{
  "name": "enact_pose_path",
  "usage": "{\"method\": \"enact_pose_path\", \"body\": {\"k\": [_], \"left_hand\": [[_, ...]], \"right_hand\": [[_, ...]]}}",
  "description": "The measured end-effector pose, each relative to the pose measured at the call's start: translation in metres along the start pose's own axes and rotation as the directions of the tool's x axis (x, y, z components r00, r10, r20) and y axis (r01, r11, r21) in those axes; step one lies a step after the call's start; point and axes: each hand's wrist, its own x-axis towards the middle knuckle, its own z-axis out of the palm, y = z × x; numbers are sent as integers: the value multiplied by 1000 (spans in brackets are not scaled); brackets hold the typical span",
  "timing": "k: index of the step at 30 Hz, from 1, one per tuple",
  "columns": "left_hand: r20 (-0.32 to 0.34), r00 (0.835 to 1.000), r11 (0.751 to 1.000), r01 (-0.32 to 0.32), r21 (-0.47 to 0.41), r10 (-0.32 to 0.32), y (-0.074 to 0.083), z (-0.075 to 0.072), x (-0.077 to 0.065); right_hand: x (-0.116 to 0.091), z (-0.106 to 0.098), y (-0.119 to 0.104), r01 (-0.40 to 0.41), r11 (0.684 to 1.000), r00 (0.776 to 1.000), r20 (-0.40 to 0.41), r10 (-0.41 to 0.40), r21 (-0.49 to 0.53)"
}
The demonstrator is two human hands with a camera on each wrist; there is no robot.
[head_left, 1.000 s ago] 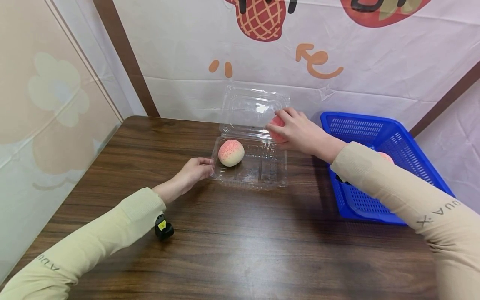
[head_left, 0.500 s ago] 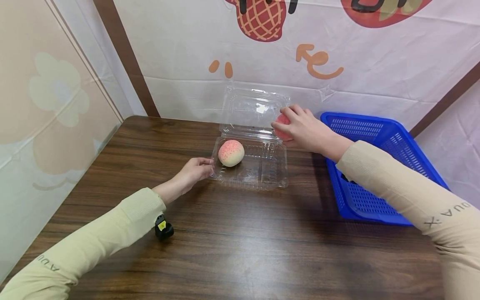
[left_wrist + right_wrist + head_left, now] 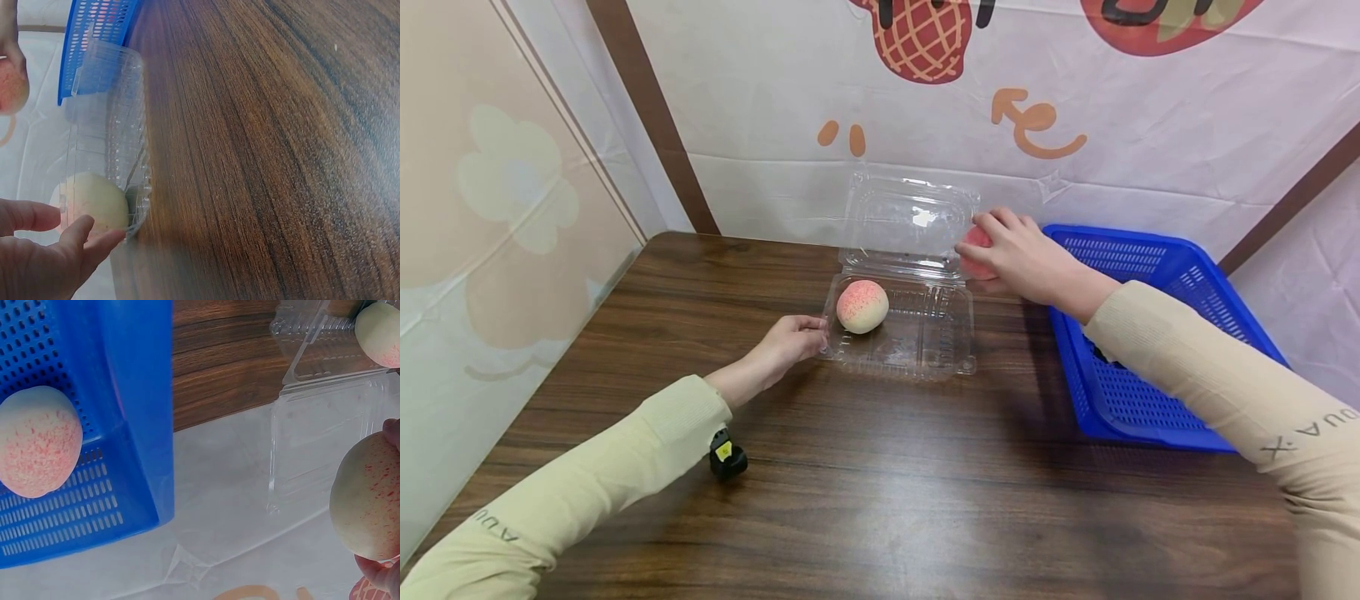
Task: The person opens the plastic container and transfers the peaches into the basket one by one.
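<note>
A clear plastic clamshell box (image 3: 898, 346) lies on the table with its lid (image 3: 910, 217) raised at the back. One peach (image 3: 862, 307), cream with a pink speckled blush, sits in the left part of its base. My left hand (image 3: 786, 346) pinches the left edge of the box; the left wrist view shows thumb and fingers (image 3: 78, 234) at that rim. My right hand (image 3: 1018, 258) grips a second peach (image 3: 369, 500) in the air, by the right edge of the lid. In the head view its fingers cover part of that peach.
A blue perforated basket (image 3: 1078, 392) stands to the right, partly behind my right sleeve (image 3: 1210, 367). The right wrist view shows another peach (image 3: 40, 440) inside it. A printed cloth (image 3: 760, 200) hangs behind the wooden table (image 3: 880, 483).
My right hand has moved a little to the right with the peach, away from the box. The peach in the basket has become hidden by the sleeve in the head view. My left hand stays put.
</note>
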Motion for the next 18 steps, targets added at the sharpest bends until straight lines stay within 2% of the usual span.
{"method": "enact_pose_path", "body": {"k": [8,18], "left_hand": [[-5,1000,1000,-1,17,1,0,0,1],[-2,1000,1000,3,20,-3,2,1,-1]], "right_hand": [[-7,-1,4,4,1000,1000,-12,-5,-13],[-16,-2,11,-5,999,1000,13,5,-51]]}}
